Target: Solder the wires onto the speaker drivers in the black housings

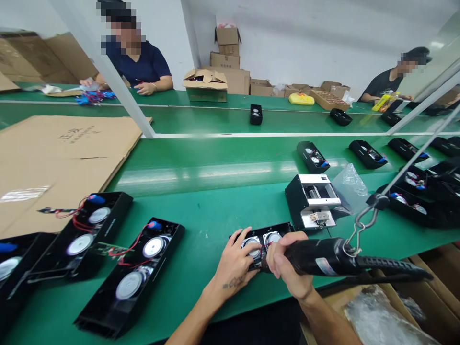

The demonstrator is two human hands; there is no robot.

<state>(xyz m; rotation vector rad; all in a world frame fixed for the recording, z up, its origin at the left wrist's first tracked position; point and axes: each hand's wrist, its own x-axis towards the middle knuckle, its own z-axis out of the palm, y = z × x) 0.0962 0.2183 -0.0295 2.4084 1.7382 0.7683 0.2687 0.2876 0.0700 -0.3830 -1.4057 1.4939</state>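
Note:
A black speaker housing [257, 243] with two round speaker drivers lies on the green bench in front of me. My left hand [235, 256] grips it at its left part, fingers over the top and thumb along the near side. My right hand [287, 263] is wrapped round the front of a black electric screwdriver [319, 257], held nearly level. Its tip points at the housing and is hidden behind my fingers. A metal hook [359, 230] on a cord holds the screwdriver from above. Just behind the housing stands a black-and-white screw feeder [314, 201].
More open speaker housings [132, 278] with red wires lie at left; others stand on the conveyor belt [201, 163] and at right. A large cardboard sheet [64, 163] covers the far left. Cartons with plastic bags [377, 311] stand below right. Two people sit across the belt.

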